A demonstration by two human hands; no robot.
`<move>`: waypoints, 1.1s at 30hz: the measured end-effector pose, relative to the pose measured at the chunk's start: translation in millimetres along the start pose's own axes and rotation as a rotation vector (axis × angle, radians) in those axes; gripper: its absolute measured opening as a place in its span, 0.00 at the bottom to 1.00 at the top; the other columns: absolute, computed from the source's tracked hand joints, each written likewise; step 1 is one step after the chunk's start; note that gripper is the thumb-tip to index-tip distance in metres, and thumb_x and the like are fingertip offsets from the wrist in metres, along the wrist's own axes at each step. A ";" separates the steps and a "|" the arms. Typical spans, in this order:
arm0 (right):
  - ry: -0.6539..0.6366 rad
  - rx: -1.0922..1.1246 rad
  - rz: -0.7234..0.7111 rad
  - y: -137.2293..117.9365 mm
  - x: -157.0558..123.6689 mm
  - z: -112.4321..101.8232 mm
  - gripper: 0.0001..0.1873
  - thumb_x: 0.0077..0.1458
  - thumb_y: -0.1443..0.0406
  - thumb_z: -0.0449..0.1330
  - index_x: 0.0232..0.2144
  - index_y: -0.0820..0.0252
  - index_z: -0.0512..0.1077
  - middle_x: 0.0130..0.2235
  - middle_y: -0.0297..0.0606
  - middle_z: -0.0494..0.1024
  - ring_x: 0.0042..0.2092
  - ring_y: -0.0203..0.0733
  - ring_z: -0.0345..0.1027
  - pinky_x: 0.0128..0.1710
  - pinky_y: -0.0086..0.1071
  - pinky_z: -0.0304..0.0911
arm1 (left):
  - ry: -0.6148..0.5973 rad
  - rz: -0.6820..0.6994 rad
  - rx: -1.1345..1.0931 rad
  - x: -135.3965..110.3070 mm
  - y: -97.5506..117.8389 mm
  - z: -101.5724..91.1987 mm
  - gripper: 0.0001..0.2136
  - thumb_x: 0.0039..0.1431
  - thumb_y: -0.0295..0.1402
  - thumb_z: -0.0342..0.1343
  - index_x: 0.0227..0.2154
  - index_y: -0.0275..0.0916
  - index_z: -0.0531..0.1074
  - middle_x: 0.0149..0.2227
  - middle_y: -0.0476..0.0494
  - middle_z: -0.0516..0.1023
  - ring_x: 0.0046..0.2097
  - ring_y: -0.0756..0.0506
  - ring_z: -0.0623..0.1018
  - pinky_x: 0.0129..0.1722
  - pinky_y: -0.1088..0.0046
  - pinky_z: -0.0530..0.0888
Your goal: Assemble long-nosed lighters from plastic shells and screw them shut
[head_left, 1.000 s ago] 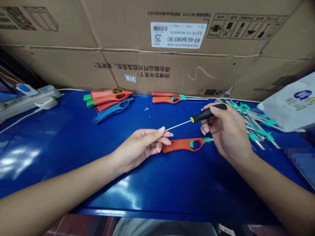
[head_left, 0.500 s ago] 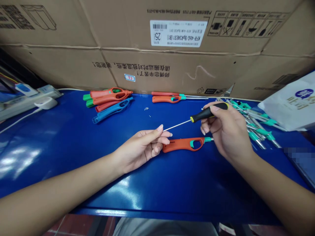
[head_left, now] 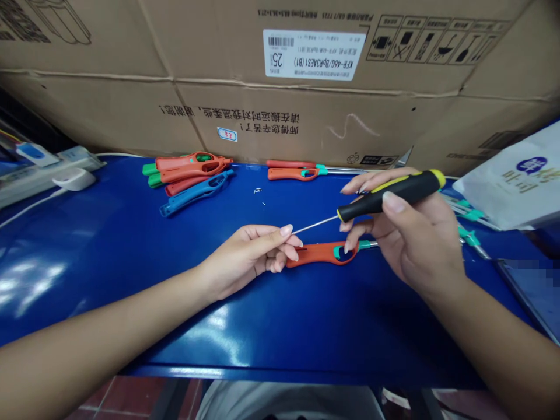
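Head camera looks forward-down, close over left hand, right hand, blue table.

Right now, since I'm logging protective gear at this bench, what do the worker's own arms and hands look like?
Both forearms are bare, with no sleeves in view. The left hand and right hand wear no gloves, and no rings, watch or bracelet show. The fingernails are fairly long and neatly shaped.
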State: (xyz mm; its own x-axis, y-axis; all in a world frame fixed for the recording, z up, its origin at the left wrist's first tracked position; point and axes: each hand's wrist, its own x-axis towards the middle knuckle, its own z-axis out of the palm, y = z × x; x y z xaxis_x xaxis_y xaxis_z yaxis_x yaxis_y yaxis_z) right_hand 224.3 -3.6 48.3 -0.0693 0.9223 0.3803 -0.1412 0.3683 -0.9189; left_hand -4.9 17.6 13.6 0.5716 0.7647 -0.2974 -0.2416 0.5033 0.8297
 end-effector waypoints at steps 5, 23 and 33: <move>-0.118 -0.008 0.010 -4.2 -2.1 0.3 0.07 0.64 0.61 0.61 0.43 0.56 0.73 0.41 0.37 0.80 0.30 0.37 0.76 0.22 0.32 0.77 | -0.081 0.006 0.065 -2.3 -1.9 2.2 0.14 0.55 0.45 0.69 0.31 0.37 0.84 0.29 0.45 0.83 0.25 0.54 0.76 0.27 0.81 0.72; 0.104 -0.466 -0.328 -4.8 -18.5 17.7 0.19 0.59 0.66 0.66 0.49 0.42 0.69 0.56 0.36 0.70 0.37 0.39 0.78 0.26 0.33 0.78 | -0.114 0.588 1.200 -1.9 -14.0 -7.2 0.19 0.57 0.27 0.63 0.53 0.39 0.75 0.49 0.40 0.80 0.51 0.42 0.79 0.53 0.64 0.74; 0.011 -0.512 -0.343 4.2 -23.0 14.1 0.30 0.54 0.69 0.70 0.55 0.35 0.70 0.56 0.33 0.76 0.38 0.43 0.79 0.33 0.39 0.78 | -0.152 0.635 1.184 -2.5 -22.4 -3.5 0.17 0.60 0.32 0.66 0.51 0.36 0.76 0.48 0.39 0.81 0.49 0.42 0.78 0.51 0.65 0.73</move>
State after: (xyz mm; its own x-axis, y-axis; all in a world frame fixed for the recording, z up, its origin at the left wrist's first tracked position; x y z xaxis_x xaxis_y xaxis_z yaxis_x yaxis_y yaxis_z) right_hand 211.3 -24.9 37.2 -0.0934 0.7417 0.6642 0.3387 0.6510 -0.6793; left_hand -3.7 5.8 -5.9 0.7138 0.6432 0.2770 0.2769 -0.6226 0.7319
